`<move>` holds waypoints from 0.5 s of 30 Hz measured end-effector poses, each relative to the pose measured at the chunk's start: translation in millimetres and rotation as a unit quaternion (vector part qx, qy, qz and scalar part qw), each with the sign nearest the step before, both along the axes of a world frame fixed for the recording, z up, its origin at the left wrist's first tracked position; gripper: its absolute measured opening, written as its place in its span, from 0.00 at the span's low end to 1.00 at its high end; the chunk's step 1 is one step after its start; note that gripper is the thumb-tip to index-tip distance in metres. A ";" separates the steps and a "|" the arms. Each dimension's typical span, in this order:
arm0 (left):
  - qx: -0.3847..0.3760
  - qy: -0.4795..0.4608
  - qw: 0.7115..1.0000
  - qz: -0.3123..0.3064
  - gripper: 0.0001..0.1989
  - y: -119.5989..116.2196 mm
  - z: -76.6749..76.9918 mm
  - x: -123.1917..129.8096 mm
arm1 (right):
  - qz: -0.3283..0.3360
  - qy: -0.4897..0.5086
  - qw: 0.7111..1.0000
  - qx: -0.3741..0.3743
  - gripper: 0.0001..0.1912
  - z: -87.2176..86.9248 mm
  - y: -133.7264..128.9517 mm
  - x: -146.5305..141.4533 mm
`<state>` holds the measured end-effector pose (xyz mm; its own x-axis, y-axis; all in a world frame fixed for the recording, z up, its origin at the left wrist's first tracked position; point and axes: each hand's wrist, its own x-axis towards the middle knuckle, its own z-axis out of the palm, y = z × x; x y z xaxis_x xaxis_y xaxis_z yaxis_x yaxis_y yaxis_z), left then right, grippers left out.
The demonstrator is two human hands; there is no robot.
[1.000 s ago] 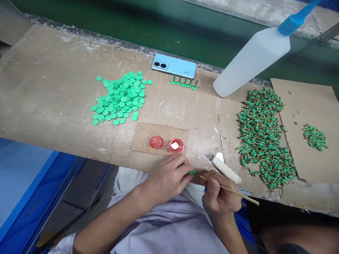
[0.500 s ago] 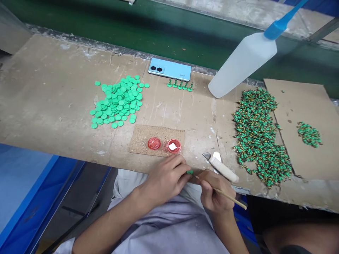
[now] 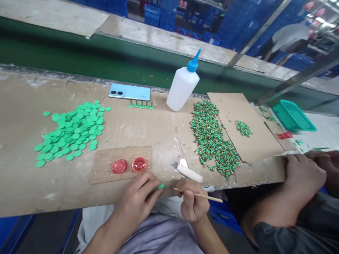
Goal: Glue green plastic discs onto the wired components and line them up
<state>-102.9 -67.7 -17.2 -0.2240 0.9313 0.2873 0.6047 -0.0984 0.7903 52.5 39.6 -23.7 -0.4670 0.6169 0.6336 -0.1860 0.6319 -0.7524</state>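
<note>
Green disc, pinched in the left hand at 9 o'clock from the stick gripped by the right hand, may slip if the pinch loosens or the stick strikes its edge.

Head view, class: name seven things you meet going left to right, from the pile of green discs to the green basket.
Pile of green discs, left red dish, right red dish, held green disc, wooden stick, small green cluster, green basket.
</note>
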 end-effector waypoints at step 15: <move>0.068 0.116 0.990 -0.032 0.09 51.1 38.3 35.7 | -0.318 0.101 0.942 -0.020 0.10 -26.6 46.3 72.8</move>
<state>-67.2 -16.7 21.2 -0.0796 0.8901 0.4488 0.7577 -0.2385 0.6074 125.3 85.8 -50.3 0.1335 0.7559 0.6410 0.0792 0.6366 -0.7672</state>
